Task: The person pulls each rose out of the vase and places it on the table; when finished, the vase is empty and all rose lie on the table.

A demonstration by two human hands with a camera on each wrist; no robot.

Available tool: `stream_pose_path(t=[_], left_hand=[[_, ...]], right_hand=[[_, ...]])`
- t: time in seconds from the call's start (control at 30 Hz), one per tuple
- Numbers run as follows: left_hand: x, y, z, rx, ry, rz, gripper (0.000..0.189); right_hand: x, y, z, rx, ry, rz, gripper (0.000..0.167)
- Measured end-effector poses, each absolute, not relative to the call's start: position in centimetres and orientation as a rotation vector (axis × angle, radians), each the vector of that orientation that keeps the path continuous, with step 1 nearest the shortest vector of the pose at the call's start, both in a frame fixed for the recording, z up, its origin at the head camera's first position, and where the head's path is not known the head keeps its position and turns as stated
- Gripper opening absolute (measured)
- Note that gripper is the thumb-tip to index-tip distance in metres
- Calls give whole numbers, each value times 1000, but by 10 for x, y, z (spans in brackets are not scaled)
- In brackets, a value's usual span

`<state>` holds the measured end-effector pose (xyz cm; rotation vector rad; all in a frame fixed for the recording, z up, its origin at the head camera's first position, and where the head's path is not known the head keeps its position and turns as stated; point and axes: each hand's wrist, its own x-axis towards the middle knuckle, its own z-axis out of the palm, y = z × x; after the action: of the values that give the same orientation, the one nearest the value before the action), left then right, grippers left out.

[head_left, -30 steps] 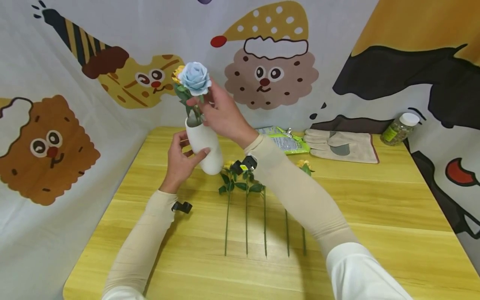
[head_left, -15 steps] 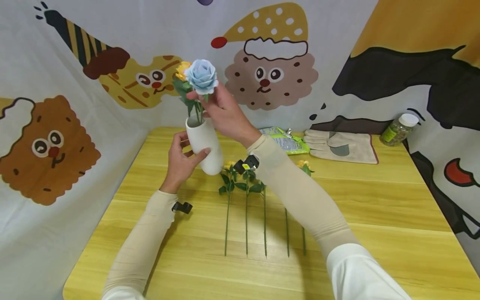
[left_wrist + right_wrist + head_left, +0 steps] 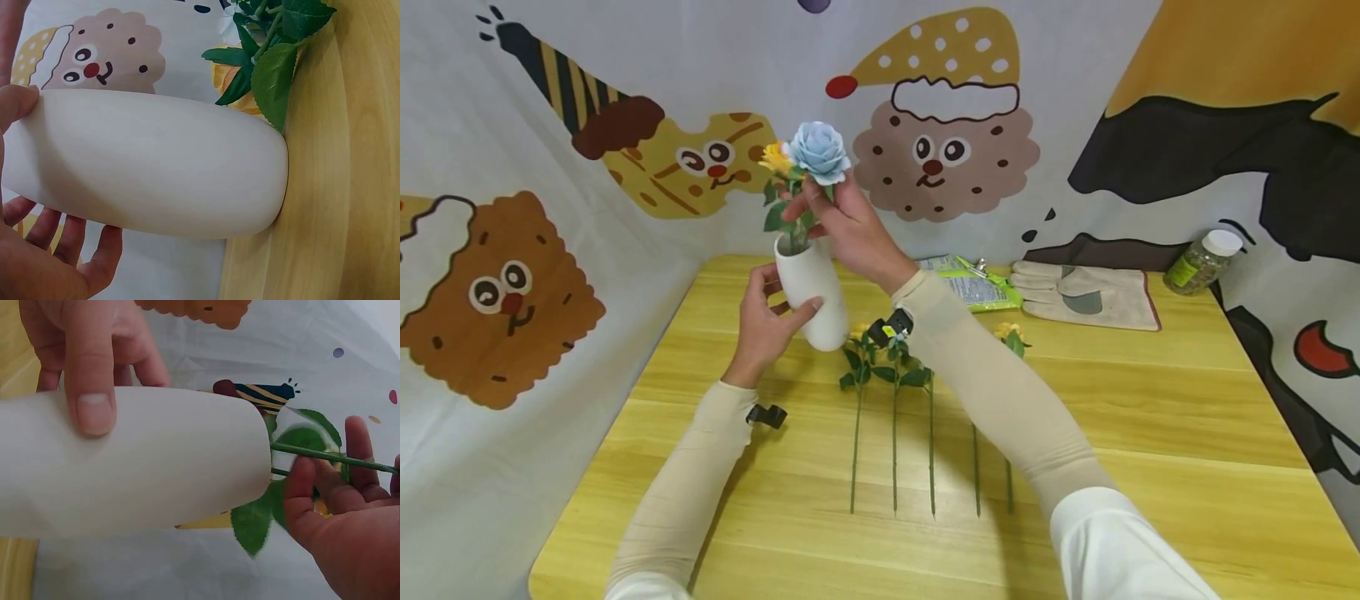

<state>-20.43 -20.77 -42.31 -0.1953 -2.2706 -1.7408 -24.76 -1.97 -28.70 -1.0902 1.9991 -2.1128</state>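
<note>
My left hand point(image 3: 763, 329) grips the white vase point(image 3: 814, 304), thumb on the near side and fingers behind it. The vase leans, and its base meets the wooden table point(image 3: 337, 187) in the left wrist view. Above its mouth my right hand point(image 3: 859, 237) holds the blue rose point(image 3: 818, 152) just below the bloom. A yellow rose point(image 3: 777, 158) stands beside it on the left. In the right wrist view, two green stems point(image 3: 325, 455) enter the vase's mouth, with right-hand fingers point(image 3: 301, 487) touching or very near them. The stem ends inside the vase are hidden.
Several more roses lie in a row on the table, their green stems point(image 3: 894, 450) toward the near edge; my right forearm covers some blooms. At the back are a green-and-white packet point(image 3: 977, 287) with a clip, a work glove point(image 3: 1086, 296) and a white-capped jar point(image 3: 1202, 262).
The blue rose has shifted right in the head view, with my right hand around its stem. The yellow rose beside it has also moved right and shows more. My left hand keeps the vase in place.
</note>
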Motion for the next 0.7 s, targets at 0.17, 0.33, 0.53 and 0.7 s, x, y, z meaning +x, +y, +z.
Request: stream_pose_path(t=[0.17,0.33,0.53,0.7], left_hand=[[-208,-210,-430,-214,-2249,-1729,73],[-210,-212,-435,-233,-2235,-1715,73],[-209,-213,-435,-243,-2237,-1696,71],[-208,-213,-434,-239,-2245,-1694,72]], right_hand=[[-248,-18,-285,-1116,1964,-2128,46],[-246,-12,-278,-1118,1998,-2188,46],[-243,0,-268,-1073,2018,-2317,33],[-240,11,-262,-1085,1952,-2495,24]])
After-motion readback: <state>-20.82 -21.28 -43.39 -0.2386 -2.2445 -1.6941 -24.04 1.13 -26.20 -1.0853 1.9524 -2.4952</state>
